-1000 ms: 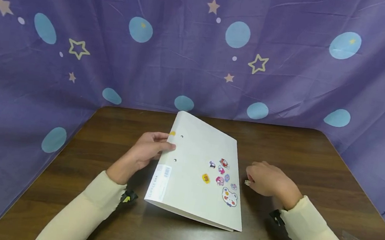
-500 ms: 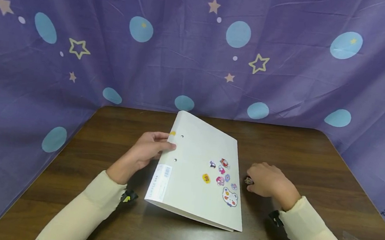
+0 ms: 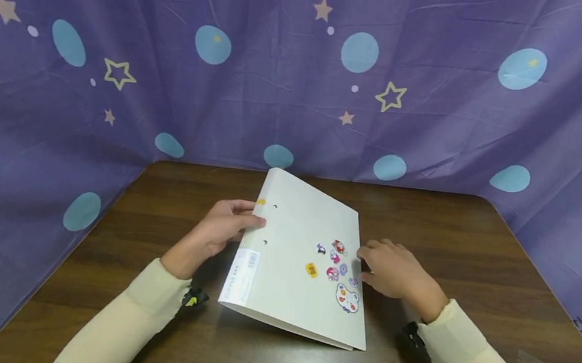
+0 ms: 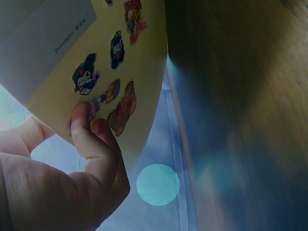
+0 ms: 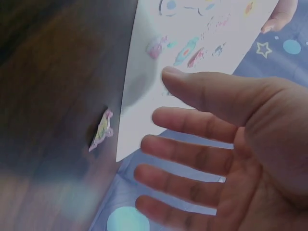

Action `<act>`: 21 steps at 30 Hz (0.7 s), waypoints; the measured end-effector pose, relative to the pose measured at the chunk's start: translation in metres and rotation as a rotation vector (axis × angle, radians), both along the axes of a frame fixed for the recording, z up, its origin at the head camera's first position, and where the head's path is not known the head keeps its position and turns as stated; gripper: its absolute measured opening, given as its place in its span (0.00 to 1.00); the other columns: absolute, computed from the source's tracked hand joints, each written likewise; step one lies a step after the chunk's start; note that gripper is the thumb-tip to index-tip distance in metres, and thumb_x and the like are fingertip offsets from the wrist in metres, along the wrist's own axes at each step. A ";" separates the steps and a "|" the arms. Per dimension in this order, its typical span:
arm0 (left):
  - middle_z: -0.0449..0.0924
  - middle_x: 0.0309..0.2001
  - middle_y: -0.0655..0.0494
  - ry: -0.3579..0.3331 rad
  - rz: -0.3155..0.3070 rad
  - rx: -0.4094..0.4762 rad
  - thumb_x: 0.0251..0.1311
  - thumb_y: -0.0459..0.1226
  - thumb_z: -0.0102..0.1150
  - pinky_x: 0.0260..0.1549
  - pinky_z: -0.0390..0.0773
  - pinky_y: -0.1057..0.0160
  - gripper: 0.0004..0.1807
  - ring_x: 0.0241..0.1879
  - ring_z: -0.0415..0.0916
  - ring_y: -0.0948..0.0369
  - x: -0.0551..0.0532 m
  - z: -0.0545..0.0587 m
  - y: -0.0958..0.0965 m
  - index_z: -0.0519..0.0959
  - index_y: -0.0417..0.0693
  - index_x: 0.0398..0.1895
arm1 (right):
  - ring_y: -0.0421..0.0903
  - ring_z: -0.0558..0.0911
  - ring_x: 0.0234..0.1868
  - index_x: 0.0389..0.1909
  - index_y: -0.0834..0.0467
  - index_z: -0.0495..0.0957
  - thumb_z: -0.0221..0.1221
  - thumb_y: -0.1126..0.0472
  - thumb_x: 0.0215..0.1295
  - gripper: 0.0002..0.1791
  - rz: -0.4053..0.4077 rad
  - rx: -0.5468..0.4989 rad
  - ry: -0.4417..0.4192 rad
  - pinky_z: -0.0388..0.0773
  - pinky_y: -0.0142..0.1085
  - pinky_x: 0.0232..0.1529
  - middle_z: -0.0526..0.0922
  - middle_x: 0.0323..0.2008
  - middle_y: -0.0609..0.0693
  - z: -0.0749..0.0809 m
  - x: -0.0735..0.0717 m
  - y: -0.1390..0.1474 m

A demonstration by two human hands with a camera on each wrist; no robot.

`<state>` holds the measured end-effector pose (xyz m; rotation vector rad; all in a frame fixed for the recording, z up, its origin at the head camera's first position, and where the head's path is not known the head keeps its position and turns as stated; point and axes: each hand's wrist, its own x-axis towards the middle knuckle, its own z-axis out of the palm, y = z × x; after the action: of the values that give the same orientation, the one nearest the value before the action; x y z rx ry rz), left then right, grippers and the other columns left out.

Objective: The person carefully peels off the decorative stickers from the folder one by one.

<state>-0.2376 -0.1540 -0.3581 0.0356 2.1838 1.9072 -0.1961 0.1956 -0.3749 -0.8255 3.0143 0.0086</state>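
Note:
A white clip file folder (image 3: 301, 212) stands tilted, its spine side raised and its right edge low by the tabletop. My left hand (image 3: 219, 224) grips the spine, thumb on the front cover and fingers behind. In the left wrist view, those fingers lie against a back cover with several cartoon stickers (image 4: 85, 76). My right hand (image 3: 393, 269) is beside the folder's right edge, fingertips overlapping it in the head view. Its fingers are spread and almost straight in the right wrist view. A small pink and yellow sticker (image 5: 102, 129) is seen against the wood near that edge, outside the fingers.
More stickers dot the front cover, among them a white animal-head sticker (image 3: 347, 298) and an orange sticker (image 3: 311, 270). The brown wooden table (image 3: 475, 248) reaches back to a purple curtain (image 3: 435, 126) with stars and blue dots.
My right hand has opened from its curled pose and moved left to the folder's edge. The small sticker at its fingertips earlier is no longer seen in the head view. The left hand stays put.

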 end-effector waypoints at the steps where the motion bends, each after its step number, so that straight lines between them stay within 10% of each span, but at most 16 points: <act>1: 0.80 0.58 0.36 0.000 0.000 0.000 0.61 0.31 0.68 0.39 0.86 0.58 0.32 0.41 0.86 0.54 0.000 0.000 0.000 0.70 0.32 0.68 | 0.54 0.79 0.43 0.52 0.59 0.84 0.72 0.55 0.61 0.21 0.007 -0.008 0.008 0.81 0.53 0.46 0.83 0.44 0.53 -0.001 0.000 -0.002; 21: 0.80 0.57 0.36 -0.003 0.004 0.004 0.61 0.31 0.67 0.38 0.87 0.58 0.31 0.40 0.86 0.55 0.001 0.000 0.001 0.71 0.32 0.68 | 0.48 0.79 0.45 0.52 0.56 0.84 0.72 0.55 0.63 0.18 0.190 -0.206 0.111 0.81 0.45 0.47 0.83 0.46 0.51 -0.005 0.007 -0.020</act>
<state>-0.2370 -0.1531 -0.3578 0.0295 2.1797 1.9124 -0.1894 0.1761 -0.3798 -1.1643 3.0625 -0.2664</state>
